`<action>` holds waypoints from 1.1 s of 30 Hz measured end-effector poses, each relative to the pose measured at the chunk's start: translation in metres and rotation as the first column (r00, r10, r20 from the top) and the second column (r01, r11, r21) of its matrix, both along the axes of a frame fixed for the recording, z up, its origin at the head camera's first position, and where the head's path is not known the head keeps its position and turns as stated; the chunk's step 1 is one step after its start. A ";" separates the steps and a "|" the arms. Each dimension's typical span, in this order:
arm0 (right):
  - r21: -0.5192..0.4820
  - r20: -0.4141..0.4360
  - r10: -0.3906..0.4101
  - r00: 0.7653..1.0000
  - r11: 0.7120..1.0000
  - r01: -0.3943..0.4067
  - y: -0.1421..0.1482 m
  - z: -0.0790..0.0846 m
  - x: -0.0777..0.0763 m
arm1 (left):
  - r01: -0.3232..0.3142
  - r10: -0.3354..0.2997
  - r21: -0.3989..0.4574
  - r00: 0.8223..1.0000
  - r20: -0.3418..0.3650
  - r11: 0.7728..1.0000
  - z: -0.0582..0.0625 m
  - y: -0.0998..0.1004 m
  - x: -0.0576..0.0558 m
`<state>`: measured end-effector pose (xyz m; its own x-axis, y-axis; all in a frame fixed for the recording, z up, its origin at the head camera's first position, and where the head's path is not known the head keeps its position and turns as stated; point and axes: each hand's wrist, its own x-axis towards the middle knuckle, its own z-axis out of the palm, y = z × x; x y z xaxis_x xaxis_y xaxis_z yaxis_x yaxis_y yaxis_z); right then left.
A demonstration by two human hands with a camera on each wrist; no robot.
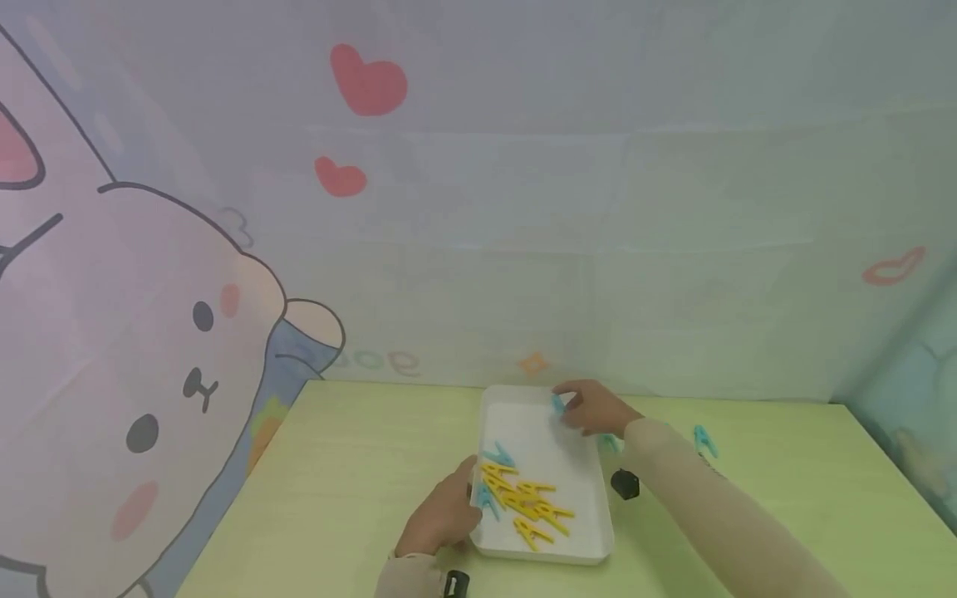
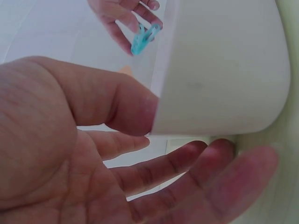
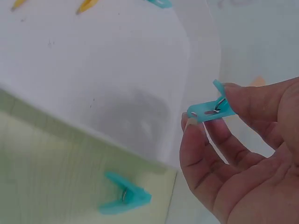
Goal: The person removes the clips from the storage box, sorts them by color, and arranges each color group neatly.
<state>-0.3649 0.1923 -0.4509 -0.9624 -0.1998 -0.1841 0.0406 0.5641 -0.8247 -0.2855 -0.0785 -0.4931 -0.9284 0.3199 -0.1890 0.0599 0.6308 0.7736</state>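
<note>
A white rectangular tray (image 1: 534, 432) lies on the table. My left hand (image 1: 443, 513) holds its left side, the thumb (image 2: 133, 105) on the rim and the other fingers along the outside of the wall. Over the tray's far right corner, my right hand (image 1: 601, 409) pinches a light-blue clothespin (image 3: 204, 111) between thumb and fingertips. Several yellow clothespins (image 1: 527, 502) lie heaped in the near half of the tray. Beside them are two blue clothespins, one upper blue clothespin (image 1: 499, 455) and one lower blue clothespin (image 1: 488, 500) at the left wall.
Right of the tray, a blue clothespin (image 1: 610, 443) lies on the table, partly covered by the right arm. Farther right is another blue clothespin (image 1: 704, 441). The pale green table (image 1: 359, 465) ends at a cartoon-printed backdrop (image 1: 486, 249). A small black object (image 1: 625, 483) shows beside the right sleeve.
</note>
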 end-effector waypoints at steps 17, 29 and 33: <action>-0.053 -0.011 -0.020 1.000 0.998 0.020 0.082 -0.015 0.015 | -0.005 0.005 0.014 1.000 0.005 1.000 0.001 -0.001 0.000; -0.008 -0.039 -0.079 0.996 0.997 0.079 0.132 -0.017 0.034 | -0.010 0.010 -0.006 1.000 -0.004 1.000 0.002 0.000 0.001; -0.006 -0.043 -0.104 0.994 0.995 0.104 0.150 -0.017 0.042 | -0.016 0.016 -0.011 1.000 -0.001 1.000 0.001 0.001 0.001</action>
